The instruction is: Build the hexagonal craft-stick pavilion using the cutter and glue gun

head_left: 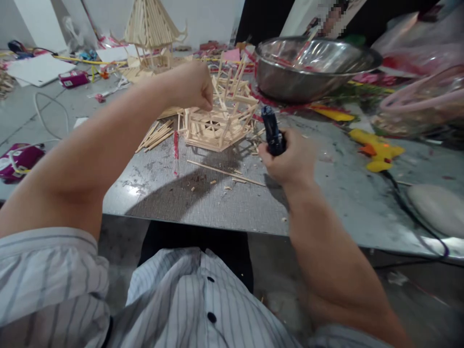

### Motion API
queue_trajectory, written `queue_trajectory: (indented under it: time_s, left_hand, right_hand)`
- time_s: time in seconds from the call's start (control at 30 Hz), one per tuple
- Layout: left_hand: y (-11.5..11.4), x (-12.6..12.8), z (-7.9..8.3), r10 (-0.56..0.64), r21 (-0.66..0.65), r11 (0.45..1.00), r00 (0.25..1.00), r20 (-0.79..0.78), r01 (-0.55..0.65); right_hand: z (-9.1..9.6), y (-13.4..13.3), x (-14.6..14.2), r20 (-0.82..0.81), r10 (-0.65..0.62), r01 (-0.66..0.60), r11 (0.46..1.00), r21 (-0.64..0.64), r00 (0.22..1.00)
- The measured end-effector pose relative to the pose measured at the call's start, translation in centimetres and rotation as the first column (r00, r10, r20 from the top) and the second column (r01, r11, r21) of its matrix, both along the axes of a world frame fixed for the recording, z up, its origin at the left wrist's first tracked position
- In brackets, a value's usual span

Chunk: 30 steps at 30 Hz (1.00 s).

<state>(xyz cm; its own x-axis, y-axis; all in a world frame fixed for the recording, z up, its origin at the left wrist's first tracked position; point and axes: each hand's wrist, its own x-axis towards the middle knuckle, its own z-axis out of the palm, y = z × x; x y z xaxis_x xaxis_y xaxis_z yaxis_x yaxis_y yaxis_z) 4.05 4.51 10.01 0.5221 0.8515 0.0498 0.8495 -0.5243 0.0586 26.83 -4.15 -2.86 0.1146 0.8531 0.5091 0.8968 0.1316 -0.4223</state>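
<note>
A small model built of thin wooden sticks [217, 121] stands on the grey table [224, 203]. My left hand [190, 87] hovers over its left side with the fingers curled and pinched at the frame; whatever they grip is too small to make out. My right hand [290, 162] is closed round a dark glue gun [272, 131], held upright just right of the model. Loose sticks [155, 135] lie left of the model, and one long stick [224, 172] lies in front of it.
A steel bowl [311, 67] sits behind the model. A yellow glue gun [377, 150] with a black cord lies to the right. A finished stick pavilion [152, 34] stands at the back left. Plastic bags [424, 92] crowd the right; the table's near edge runs across.
</note>
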Motion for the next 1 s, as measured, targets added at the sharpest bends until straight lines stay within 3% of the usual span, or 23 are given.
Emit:
queue_trajectory:
  time_s: [0.17,0.4,0.5,0.73,1.0]
  left_hand:
    - [1.1,0.2,-0.2,0.044,-0.133,0.991,0.995,0.086,-0.032]
    - [0.8,0.6,-0.1,-0.018,-0.019,1.0,0.994,-0.104,0.016]
    - [1.2,0.6,-0.3,-0.091,0.006,0.996,0.992,-0.088,0.092]
    - [2.0,-0.2,-0.9,-0.081,-0.029,0.996,0.996,-0.037,0.08]
    - [2.2,-0.9,-1.2,-0.196,0.042,0.979,0.98,-0.042,0.198]
  right_hand:
    - [0.1,-0.1,0.4,-0.006,0.029,-0.029,1.0,0.005,1.0]
    - [0.4,-0.1,0.3,-0.001,0.041,-0.041,0.998,-0.038,0.999]
    - [0.4,-0.1,0.3,-0.001,0.053,-0.053,0.998,-0.046,0.999]
    - [0.2,0.0,0.4,0.01,0.06,-0.06,0.997,-0.038,0.998]
    - [-0.6,0.5,0.8,0.011,0.069,-0.069,0.997,0.024,0.998]
